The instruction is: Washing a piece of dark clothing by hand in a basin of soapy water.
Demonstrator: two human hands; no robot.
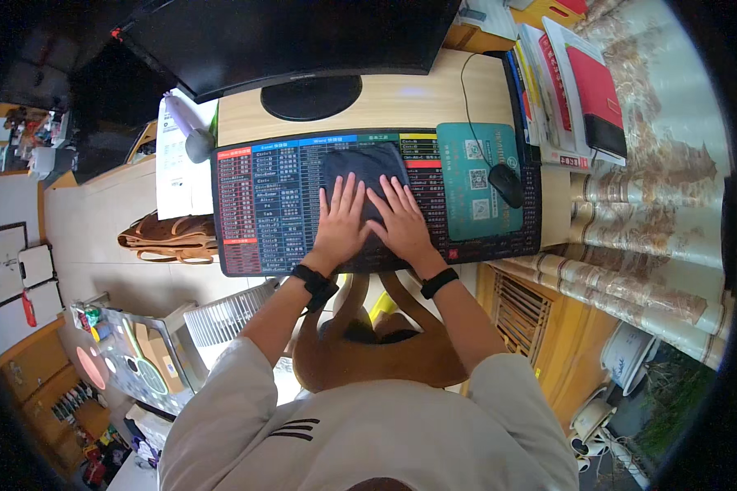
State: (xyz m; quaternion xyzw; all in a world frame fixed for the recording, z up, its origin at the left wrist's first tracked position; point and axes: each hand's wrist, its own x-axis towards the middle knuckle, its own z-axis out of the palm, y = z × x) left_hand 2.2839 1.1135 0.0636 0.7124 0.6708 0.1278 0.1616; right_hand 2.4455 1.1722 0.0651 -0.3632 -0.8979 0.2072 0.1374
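A dark folded cloth (365, 161) lies flat on a large desk mat (282, 208) printed with rows of keyboard shortcuts. My left hand (342, 224) rests palm down on the cloth's left side, fingers spread and pointing away from me. On its right side lies my right hand (403, 224), also palm down with fingers apart. The two thumbs almost meet over the cloth, and both palms hide its nearer part. Neither hand grips anything. Black bands circle both wrists.
A black computer mouse (506, 185) sits on a green mouse pad (467, 227) to the right. Behind the mat stands a monitor on a round base (310, 98). Books (553, 92) flank the right edge; papers (178, 166) and a purple-grey object (193, 132) lie left. A wooden chair (374, 362) is below.
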